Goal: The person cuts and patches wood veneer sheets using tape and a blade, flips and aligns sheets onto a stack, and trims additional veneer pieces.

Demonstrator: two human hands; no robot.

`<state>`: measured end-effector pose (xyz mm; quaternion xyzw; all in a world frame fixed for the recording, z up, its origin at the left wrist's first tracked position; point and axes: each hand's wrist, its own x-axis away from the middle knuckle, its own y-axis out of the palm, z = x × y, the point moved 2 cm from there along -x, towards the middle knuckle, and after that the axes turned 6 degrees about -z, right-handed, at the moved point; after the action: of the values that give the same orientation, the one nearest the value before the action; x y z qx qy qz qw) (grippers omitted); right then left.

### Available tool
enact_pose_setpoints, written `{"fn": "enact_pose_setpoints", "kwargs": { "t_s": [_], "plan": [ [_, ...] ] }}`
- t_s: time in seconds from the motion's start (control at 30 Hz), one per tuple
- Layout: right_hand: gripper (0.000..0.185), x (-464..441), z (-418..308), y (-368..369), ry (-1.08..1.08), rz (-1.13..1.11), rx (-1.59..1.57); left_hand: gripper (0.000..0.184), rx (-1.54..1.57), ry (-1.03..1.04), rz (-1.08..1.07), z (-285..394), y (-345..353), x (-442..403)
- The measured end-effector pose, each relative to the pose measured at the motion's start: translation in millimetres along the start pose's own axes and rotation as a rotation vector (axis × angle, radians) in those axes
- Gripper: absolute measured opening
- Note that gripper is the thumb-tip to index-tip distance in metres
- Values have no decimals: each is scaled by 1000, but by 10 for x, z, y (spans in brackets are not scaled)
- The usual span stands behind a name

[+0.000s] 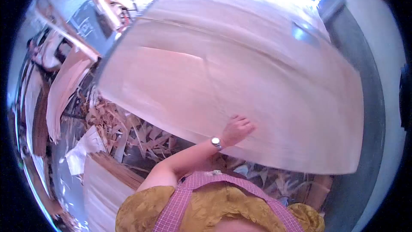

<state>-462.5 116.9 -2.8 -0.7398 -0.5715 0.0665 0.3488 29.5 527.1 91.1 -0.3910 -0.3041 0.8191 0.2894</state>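
**Left hand [239, 129] lies on a broad pale sheet [171, 90]**

The sheet, thin and wood-like, spreads across the middle of the view in front of the person, with ridges or overlapping edges running across its far part. The left hand is near its close edge, back upward and fingers curled; whether they pinch anything cannot be told. A watch [216, 141] circles that wrist. The right hand is out of view, though the right sleeve [307, 217] shows beside the checked apron [174, 208]. Loose scraps [111, 118] lie beyond the sheet's left near edge, close to a layered stack [103, 184]. More long pieces [68, 90] lean or lie at far left.
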Motion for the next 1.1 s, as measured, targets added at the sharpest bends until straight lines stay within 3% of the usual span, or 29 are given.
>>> {"fn": "enact_pose_setpoints", "kwargs": {
  "t_s": [0.13,0.27,0.37,0.47,0.57,0.6,0.67,0.7,0.77,0.83,0.87,0.93,1.0,1.03,1.07,1.1],
  "plan": [
    [38,917,-138,918,-76,-109,14,20,-65,-275,31,-921,-1507,351],
    [42,1925,-585,2076,-143,-374,-109,17,-292,-440,263,-1711,-2712,272],
    [34,2581,-1166,2990,-576,-583,-546,18,-109,-477,583,-2360,-3439,237],
    [37,3744,-1824,3788,-645,-794,-635,17,-8,-505,737,-3016,-4307,181],
    [27,5053,-2344,4423,-646,-1023,-631,27,-89,-545,1009,-3820,-5256,117],
    [26,5229,-2382,4741,-763,-1124,-431,30,23,-520,1044,-4152,-5566,94],
    [24,6180,-2567,4914,-821,-1285,-520,34,123,-438,1136,-4627,-6193,-59],
    [24,6379,-2543,5192,-1107,-1323,-414,34,104,-393,1194,-4761,-6369,-113],
    [27,7218,-2745,4959,-1310,-1560,-277,32,293,-401,1159,-4457,-6544,-240],
    [28,7894,-2745,4904,-1257,-1703,-116,24,359,-476,1014,-4334,-6643,-184],
    [14,8234,-2711,4888,-1080,-1801,-55,19,396,-456,956,-4256,-6674,-120],
    [13,8866,-2792,4949,-1610,-1742,-149,12,455,-433,842,-4174,-6695,117],
    [17,9709,-3013,4779,-1702,-1657,-412,7,524,-480,766,-4310,-6627,404],
    [18,10162,-3106,4734,-1590,-1662,-466,7,716,-401,692,-4354,-6556,550],
    [19,10586,-3213,4835,-1545,-1631,-492,8,871,-404,660,-4442,-6442,712],
    [15,11001,-3415,4528,-1564,-1579,-363,9,798,-407,556,-4451,-6385,876]
  ]
}}
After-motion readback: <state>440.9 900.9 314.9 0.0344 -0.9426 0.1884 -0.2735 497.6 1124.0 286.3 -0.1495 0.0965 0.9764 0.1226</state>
